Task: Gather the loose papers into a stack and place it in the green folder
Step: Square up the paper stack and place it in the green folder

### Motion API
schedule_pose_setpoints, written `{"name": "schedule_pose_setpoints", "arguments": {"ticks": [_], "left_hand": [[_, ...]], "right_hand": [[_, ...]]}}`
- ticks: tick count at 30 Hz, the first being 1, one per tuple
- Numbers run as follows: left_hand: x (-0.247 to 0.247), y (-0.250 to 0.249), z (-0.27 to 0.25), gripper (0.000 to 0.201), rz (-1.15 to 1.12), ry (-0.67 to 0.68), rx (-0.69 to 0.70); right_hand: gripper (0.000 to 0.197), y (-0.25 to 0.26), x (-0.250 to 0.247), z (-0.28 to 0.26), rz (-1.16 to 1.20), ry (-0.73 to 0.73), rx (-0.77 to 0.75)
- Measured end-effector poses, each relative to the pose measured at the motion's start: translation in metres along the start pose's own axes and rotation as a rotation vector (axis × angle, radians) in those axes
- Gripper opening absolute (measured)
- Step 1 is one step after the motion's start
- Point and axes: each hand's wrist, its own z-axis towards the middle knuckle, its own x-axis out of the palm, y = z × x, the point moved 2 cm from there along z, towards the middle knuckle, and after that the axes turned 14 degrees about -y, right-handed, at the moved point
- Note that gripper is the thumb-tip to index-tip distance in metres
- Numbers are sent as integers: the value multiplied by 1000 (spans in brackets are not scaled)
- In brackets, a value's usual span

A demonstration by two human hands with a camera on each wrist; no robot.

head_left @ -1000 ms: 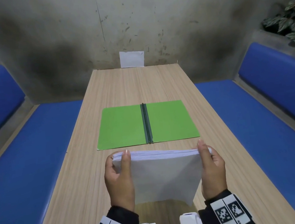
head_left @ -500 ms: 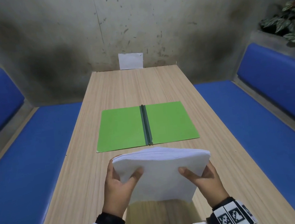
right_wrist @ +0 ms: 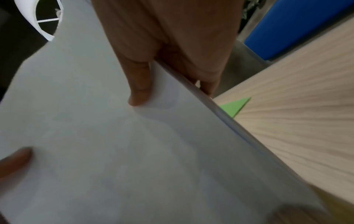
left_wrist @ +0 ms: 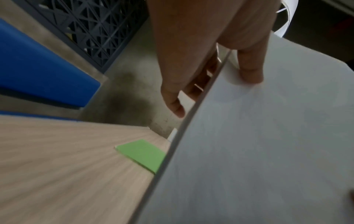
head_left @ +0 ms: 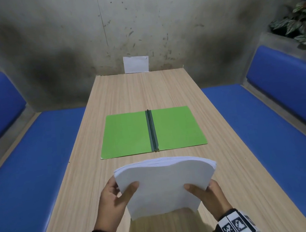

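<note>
White papers [head_left: 166, 186] are already gathered into one stack, lifted above the near end of the table [head_left: 141, 90]; placing it in the open green folder [head_left: 127, 134] just beyond is left. My left hand [head_left: 114, 202] and right hand [head_left: 210, 195] each pinch a side, thumbs on top, fingers [left_wrist: 173, 104] underneath.

Counted items: one paper stack [head_left: 165, 185], one green folder [head_left: 129, 133], one table [head_left: 141, 90], two hands, two blue benches, one plant [head_left: 297, 21].
</note>
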Motion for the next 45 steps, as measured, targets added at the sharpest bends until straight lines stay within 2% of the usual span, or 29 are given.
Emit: {"name": "schedule_pose_setpoints", "arguments": {"ticks": [2,4,5,7,8,10,11,14,16,17,18,19,20,21,22,23,24,26,29,30,33,36,39,41,43,44,45], "left_hand": [[-7,-14,5,66,184,-117,127],[-11,-36,6,88,424,-245,363],[-10,-49,4,92,498,-239,496],[-2,-69,-1,82,593,-57,725],[3,-75,-3,73,604,66,746],[10,-75,-4,46,531,250,597],[12,-73,-4,33,464,285,496],[7,-58,2,12,260,223,237],[-6,-47,9,17,134,139,89],[-13,-44,12,19,71,126,34],[-21,-42,14,33,20,141,-4],[-27,-38,15,57,-11,171,-31],[-32,-34,15,77,-20,190,-46],[-35,-31,16,87,-16,199,-56],[-36,-28,15,88,-16,211,-57],[-34,-24,15,79,-9,212,-58],[-30,-21,13,61,-16,190,-63],[-20,-14,9,17,-39,78,-62],[-6,2,0,17,-58,-133,-15],[0,6,-5,18,-85,-180,-23],[11,16,-18,22,-60,-235,-35],[13,29,-24,31,-47,-217,-70],[9,28,-21,59,-44,-199,-22],[9,24,-16,68,-72,-212,24],[13,16,-13,60,-107,-245,42],[15,15,-11,49,-116,-268,29],[17,16,-9,33,-134,-289,2]], "right_hand": [[12,9,0,0,-42,4,-47],[25,27,2,-4,-64,40,-133],[32,37,3,-5,-109,63,-211],[41,54,6,-10,-282,120,-432],[39,62,8,-13,-370,142,-551],[26,73,11,-17,-454,149,-689],[25,77,10,-18,-451,134,-693],[29,74,-5,-9,-358,-7,-547],[40,65,-25,1,-341,-177,-449],[55,60,-36,6,-348,-239,-393],[73,55,-45,10,-341,-259,-326],[90,51,-50,12,-301,-228,-251],[104,46,-52,14,-217,-152,-174],[114,41,-50,14,-102,-47,-95],[117,37,-46,13,-1,55,-23],[113,33,-41,12,73,123,34],[105,31,-37,11,130,151,73],[77,30,-30,8,191,72,75],[28,38,-15,-3,239,-70,-83],[22,40,-9,-8,235,-110,-129],[22,29,4,-18,192,-160,-138],[39,11,3,-20,124,-156,-133],[51,6,-3,-17,98,-236,-129],[68,7,-3,-13,106,-279,-138],[79,8,0,-6,131,-319,-112],[75,8,2,-3,156,-337,-88],[63,9,3,0,190,-355,-64]]}}
